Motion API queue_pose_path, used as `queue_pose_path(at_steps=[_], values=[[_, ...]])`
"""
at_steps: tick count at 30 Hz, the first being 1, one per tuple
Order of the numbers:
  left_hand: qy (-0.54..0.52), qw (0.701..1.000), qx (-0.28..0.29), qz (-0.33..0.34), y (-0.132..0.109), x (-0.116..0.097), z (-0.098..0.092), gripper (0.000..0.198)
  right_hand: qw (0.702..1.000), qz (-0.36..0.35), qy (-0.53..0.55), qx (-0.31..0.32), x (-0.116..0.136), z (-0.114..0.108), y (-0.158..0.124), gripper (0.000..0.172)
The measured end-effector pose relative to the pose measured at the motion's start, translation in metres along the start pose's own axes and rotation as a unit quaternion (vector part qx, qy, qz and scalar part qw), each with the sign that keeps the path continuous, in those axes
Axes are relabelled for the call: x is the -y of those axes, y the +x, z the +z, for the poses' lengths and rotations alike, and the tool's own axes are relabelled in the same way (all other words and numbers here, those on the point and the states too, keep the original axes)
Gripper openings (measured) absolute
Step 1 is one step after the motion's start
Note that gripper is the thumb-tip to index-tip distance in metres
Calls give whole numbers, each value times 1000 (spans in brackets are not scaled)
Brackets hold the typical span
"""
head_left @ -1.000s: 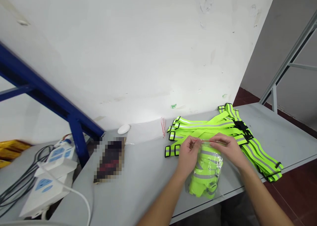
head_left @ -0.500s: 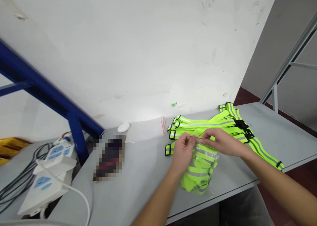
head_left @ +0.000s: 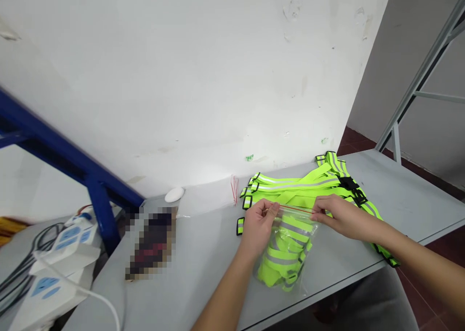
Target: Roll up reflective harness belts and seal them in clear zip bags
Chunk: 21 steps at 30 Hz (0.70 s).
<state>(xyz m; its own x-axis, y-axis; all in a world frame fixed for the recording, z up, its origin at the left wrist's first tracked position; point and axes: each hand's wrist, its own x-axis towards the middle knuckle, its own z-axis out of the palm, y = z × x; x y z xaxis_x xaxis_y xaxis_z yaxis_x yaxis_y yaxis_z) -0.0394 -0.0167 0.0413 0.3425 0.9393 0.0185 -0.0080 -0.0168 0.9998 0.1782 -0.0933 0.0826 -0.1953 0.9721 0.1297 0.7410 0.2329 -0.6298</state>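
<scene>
- Plastic bag (head_left: 283, 261), packed with yellow-green straps, is hanging from your fingers near the front edge of the grey table (head_left: 203, 258)!
- Your left hand (head_left: 257, 224) pinches its top-left corner, thumb uppermost, forearm slanting up from below.
- Your right hand (head_left: 339, 216) nips the top-right corner, forearm sweeping in from the right.
- Hands apart, red seal line (head_left: 296, 208) stretched between them, strap pile (head_left: 298, 183) just behind!

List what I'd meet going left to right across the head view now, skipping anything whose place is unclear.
White power strips, white oval object, flat clear plastic with red lines, left hand, filled clear bag, right hand, grey metal frame.
</scene>
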Motion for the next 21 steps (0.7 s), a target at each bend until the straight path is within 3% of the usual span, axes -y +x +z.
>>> queue_pose_path(at_steps=[5,10,14,18,21], values=[[29,999,-11,31,-3,-1,6,41,999,-6,-37,-23,-8,4,-15,27],[22,1000,13,10,0,6,12,39,998,14,-65,-24,-31,21,-27,34],[-28,998,-49,-10,6,12,7,39,997,45,-46,-39,-48,25,-42,37],[-55,998,-31,-29,6,10,6,40,989,63,3,-132,-36,14,-44,29],[-64,997,-12,-35,2,7,11,40,991,53,39,-116,-12,9,-25,25]])
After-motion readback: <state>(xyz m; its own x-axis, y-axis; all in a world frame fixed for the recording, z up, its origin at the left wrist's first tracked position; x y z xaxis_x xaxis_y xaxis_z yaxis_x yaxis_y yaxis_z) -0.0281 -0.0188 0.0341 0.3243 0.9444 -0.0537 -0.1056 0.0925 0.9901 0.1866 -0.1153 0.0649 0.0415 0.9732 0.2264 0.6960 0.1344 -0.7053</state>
